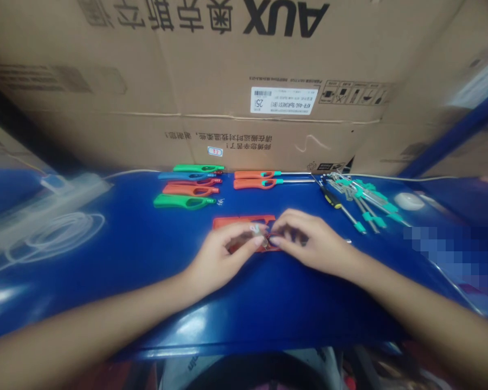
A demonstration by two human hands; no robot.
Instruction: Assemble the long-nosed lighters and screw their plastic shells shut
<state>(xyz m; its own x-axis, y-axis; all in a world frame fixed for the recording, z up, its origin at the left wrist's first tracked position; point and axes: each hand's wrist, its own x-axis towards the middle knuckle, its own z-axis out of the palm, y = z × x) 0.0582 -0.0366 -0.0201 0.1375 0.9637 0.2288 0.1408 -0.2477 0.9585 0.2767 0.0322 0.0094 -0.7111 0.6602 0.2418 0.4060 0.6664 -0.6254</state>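
My left hand (217, 254) is closed in a pinch, with a small pale, glinting piece at its fingertips. Facing it, my right hand (317, 241) pinches at the same spot, and its fingertips nearly meet those of the left. What exactly each hand grips is too small and blurred to name. Right beneath the fingers lie orange lighter casing parts (244, 219) on the blue table (179, 319), partly covered by both hands. Behind them are two orange long-necked lighters (254, 184) with metal tubes pointing right.
Several coloured lighter handles (179, 201) lie back left. Back right are a yellow-black screwdriver (331, 199), several metal lighter tubes with teal ends (368, 208) and a white round object (409, 201). A coiled white cable (61, 238) and power strip (77, 189) occupy the left; cardboard (211, 97) stands behind.
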